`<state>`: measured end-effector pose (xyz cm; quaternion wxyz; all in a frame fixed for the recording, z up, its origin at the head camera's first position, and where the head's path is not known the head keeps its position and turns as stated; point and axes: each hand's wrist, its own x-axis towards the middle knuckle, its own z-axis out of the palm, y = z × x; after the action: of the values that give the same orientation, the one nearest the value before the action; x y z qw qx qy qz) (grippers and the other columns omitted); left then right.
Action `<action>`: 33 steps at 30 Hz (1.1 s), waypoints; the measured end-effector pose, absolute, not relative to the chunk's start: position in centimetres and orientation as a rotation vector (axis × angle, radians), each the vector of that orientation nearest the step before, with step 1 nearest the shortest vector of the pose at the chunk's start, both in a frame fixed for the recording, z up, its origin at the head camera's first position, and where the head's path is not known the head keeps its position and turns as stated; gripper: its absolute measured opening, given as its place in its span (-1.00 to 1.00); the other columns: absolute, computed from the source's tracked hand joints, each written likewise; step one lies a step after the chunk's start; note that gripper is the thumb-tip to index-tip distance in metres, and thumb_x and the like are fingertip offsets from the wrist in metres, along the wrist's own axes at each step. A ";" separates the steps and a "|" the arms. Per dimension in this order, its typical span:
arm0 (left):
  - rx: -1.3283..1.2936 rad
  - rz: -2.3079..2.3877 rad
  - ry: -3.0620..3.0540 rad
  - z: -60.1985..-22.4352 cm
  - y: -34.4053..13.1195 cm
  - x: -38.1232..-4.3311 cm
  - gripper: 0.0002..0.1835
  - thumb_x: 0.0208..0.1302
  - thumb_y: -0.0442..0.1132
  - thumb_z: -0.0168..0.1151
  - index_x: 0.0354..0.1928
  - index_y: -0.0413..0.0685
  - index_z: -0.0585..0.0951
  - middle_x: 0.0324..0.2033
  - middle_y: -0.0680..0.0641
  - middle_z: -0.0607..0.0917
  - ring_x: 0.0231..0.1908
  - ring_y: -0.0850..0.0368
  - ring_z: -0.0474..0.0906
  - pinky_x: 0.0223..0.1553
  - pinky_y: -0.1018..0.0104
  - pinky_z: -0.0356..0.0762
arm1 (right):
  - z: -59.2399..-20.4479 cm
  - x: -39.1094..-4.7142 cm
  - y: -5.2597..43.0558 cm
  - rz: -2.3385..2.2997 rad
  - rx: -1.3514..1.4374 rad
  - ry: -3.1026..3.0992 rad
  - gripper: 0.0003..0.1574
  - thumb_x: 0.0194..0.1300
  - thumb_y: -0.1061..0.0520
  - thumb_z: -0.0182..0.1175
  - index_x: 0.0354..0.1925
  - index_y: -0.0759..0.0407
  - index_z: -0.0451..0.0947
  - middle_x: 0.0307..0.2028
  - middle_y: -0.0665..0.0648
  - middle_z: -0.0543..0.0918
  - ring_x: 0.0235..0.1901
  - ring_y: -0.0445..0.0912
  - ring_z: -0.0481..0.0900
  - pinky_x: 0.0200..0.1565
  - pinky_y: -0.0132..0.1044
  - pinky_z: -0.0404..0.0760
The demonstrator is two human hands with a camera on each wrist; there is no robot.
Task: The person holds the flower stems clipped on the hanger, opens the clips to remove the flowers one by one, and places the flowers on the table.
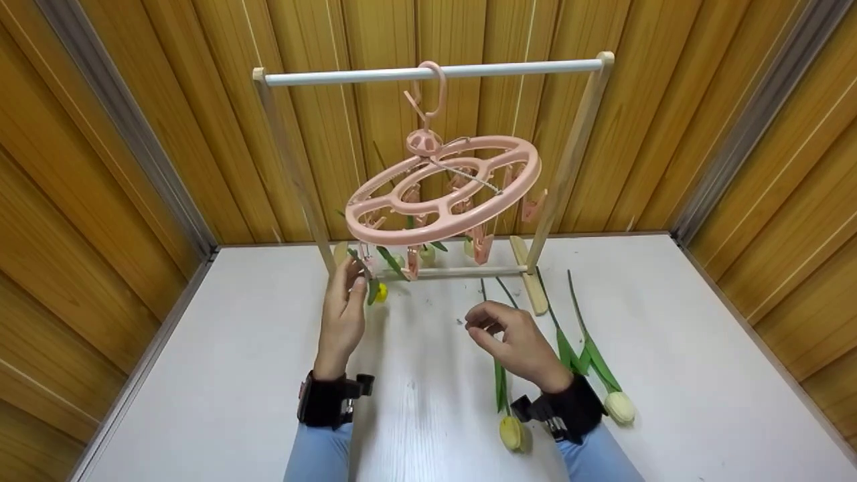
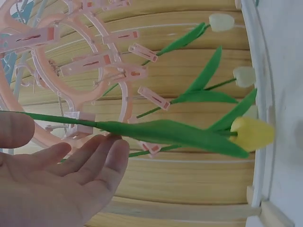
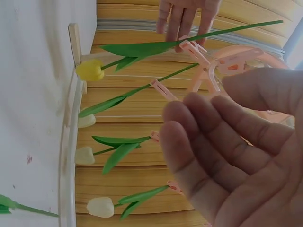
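Note:
A yellow tulip (image 2: pixel 251 134) hangs bloom down from a pink clip (image 3: pixel 194 51) on the round pink clip hanger (image 1: pixel 402 235). My left hand (image 1: pixel 343 321) is right beside its stem, fingers extended and thumb apart; in the left wrist view the stem passes between thumb and fingers without a visible grip. Several white tulips (image 3: pixel 100 207) hang from other clips behind it. My right hand (image 1: pixel 519 338) hovers over the table to the right of the hanger, fingers loosely bent and holding nothing.
The hanger hooks over the white bar (image 1: pixel 348 77) of a wooden-legged rack. A yellow tulip (image 1: pixel 512 434) and a white tulip (image 1: pixel 620 408) lie on the white table (image 1: pixel 227 361) around my right forearm, with further stems there. Wood-patterned walls (image 1: pixel 569 207) enclose the back and sides.

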<state>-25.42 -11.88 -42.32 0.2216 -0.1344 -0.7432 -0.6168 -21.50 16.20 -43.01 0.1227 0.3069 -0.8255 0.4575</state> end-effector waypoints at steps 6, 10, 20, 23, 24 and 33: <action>-0.410 -1.808 -2.018 -42.1 -11.6 -25.4 -0.47 0.57 -0.43 -0.09 0.51 -0.40 0.22 0.19 -0.42 0.58 0.20 -0.27 0.55 0.19 0.02 0.54 | -43.3 -21.5 15.5 1.378 0.870 -2.352 -0.89 0.45 0.29 0.25 -0.07 0.26 0.64 -0.14 0.10 0.74 -0.20 -0.02 0.72 -0.17 -0.23 0.68; -0.419 -1.879 -2.014 -41.7 -11.2 -25.1 -0.43 0.58 -0.41 -0.08 0.55 -0.33 0.15 0.08 -0.37 0.62 0.11 -0.19 0.60 0.12 0.07 0.59 | -43.3 -21.3 15.2 1.397 0.854 -2.370 -0.88 0.46 0.27 0.24 -0.06 0.21 0.64 -0.11 0.11 0.71 -0.15 -0.02 0.69 -0.12 -0.20 0.68; -0.509 -1.867 -2.059 -41.3 -10.1 -24.3 -0.44 0.62 -0.31 -0.01 0.56 -0.18 0.21 -0.05 -0.26 0.63 -0.01 -0.11 0.62 0.07 0.10 0.56 | -43.7 -21.5 13.9 1.388 0.899 -2.363 -0.79 0.47 0.29 0.23 0.03 0.18 0.62 -0.05 0.12 0.70 -0.12 0.00 0.70 -0.08 -0.14 0.69; -0.525 -1.871 -2.066 -41.2 -9.9 -24.1 -0.48 0.62 -0.29 0.00 0.53 -0.19 0.27 -0.03 -0.25 0.63 0.00 -0.10 0.62 0.06 0.05 0.57 | -43.7 -21.7 13.4 1.399 0.907 -2.375 -0.74 0.44 0.31 0.23 0.06 0.20 0.62 -0.02 0.15 0.70 -0.11 0.02 0.72 -0.09 -0.16 0.70; -0.528 -1.873 -2.070 -41.2 -9.9 -24.1 -0.49 0.62 -0.28 0.00 0.51 -0.18 0.29 -0.03 -0.25 0.63 0.00 -0.10 0.62 0.05 0.06 0.58 | -43.7 -21.8 13.3 1.405 0.908 -2.380 -0.73 0.44 0.31 0.23 0.07 0.20 0.62 -0.01 0.15 0.70 -0.11 0.02 0.72 -0.09 -0.15 0.70; -0.582 -1.880 -2.075 -41.4 -9.5 -24.0 -0.62 0.63 -0.28 -0.02 0.37 -0.21 0.39 -0.02 -0.24 0.67 0.00 -0.09 0.65 -0.02 0.08 0.61 | -43.8 -22.7 11.3 1.438 0.901 -2.378 -0.63 0.42 0.33 0.22 0.17 0.27 0.57 0.06 0.24 0.68 -0.08 0.08 0.73 -0.10 -0.12 0.71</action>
<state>-24.01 -9.53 -41.40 0.1404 -0.2014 -0.7183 -0.6510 -22.67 11.29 -43.77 0.1097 0.3064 -0.8091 0.4893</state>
